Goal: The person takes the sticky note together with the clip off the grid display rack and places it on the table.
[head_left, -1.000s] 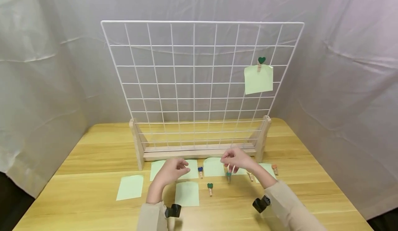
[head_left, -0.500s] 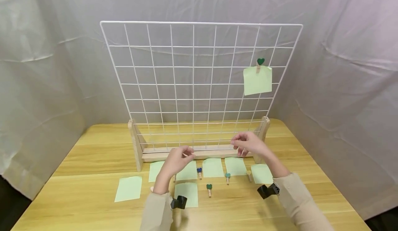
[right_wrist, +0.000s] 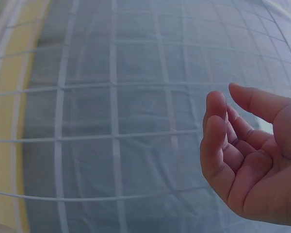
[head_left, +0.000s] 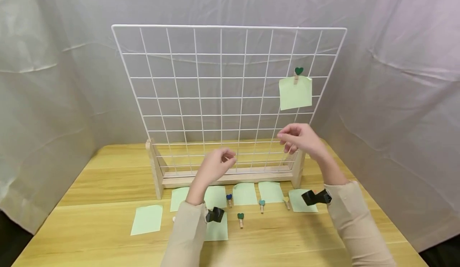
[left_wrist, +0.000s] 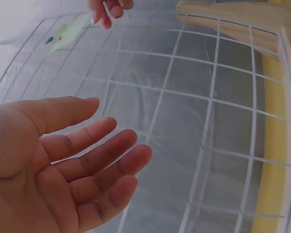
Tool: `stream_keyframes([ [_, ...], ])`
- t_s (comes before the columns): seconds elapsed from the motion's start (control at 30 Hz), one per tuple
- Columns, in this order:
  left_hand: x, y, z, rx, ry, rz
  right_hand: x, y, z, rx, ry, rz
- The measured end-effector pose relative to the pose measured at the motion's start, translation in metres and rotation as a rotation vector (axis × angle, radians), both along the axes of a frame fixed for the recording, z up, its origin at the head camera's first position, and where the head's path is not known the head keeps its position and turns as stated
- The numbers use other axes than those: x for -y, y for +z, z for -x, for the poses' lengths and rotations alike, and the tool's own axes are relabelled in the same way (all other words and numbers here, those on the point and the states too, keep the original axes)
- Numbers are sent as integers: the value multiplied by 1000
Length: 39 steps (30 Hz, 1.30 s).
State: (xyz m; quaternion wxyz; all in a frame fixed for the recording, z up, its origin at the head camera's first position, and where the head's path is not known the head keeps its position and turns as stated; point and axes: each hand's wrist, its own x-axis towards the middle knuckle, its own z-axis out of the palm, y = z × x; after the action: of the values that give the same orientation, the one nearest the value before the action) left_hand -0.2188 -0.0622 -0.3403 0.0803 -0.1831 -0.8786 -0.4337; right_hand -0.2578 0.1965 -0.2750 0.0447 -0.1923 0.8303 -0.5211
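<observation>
My left hand [head_left: 215, 166] is in the air before the lower middle of the white wire grid [head_left: 221, 77]; in the left wrist view its palm and loosely bent fingers hold nothing. Higher and to the right, my right hand [head_left: 301, 139] hovers in front of the grid, below a green paper note [head_left: 296, 94]. The right wrist view shows its fingers [right_wrist: 214, 141] loosely curled, thumb apart, with nothing between them. A clothespin with a dark green heart [head_left: 298, 71] fastens that note to the grid at upper right.
A wooden stand [head_left: 230, 180] holds the grid on the wooden table [head_left: 108, 187]. Several green notes [head_left: 146, 220] lie in front of it. Among them lie clothespins with hearts: blue [head_left: 229, 200], teal [head_left: 262, 206], yellow [head_left: 286, 202] and dark green [head_left: 240, 220]. Grey cloth [head_left: 64, 79] surrounds the table.
Both hands have risen from over the notes on the table to in front of the grid, the right hand higher and further right. The notes and clothespins stay where they were.
</observation>
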Motion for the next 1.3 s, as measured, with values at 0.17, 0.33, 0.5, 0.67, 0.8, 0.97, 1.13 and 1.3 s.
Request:
stream_keyframes([
  [0.17, -11, 15, 11, -61, -20, -23, -6, 24, -1, -74, -46, 6],
  [0.33, -22, 29, 19, -108, -34, -61, -10, 42, 0, -116, -77, 20],
  [0.5, -31, 42, 23, -115, -27, -105, -12, 54, 2, -122, -127, 66],
  [0.67, -40, 56, 27, -140, -25, -151, -12, 65, 4, -131, -202, 143],
  [0.8, -47, 64, 30, -165, -29, -189, -13, 76, 6, -168, -219, 199],
  [0.97, -54, 73, 32, -164, -38, -224, -13, 88, 8, -219, -223, 229],
  [1.13, -60, 80, 36, -172, -43, -250, -13, 98, 11, -246, -229, 249],
  [1.3, -68, 86, 40, -208, -31, -283, -11, 105, 13, -264, -247, 257],
])
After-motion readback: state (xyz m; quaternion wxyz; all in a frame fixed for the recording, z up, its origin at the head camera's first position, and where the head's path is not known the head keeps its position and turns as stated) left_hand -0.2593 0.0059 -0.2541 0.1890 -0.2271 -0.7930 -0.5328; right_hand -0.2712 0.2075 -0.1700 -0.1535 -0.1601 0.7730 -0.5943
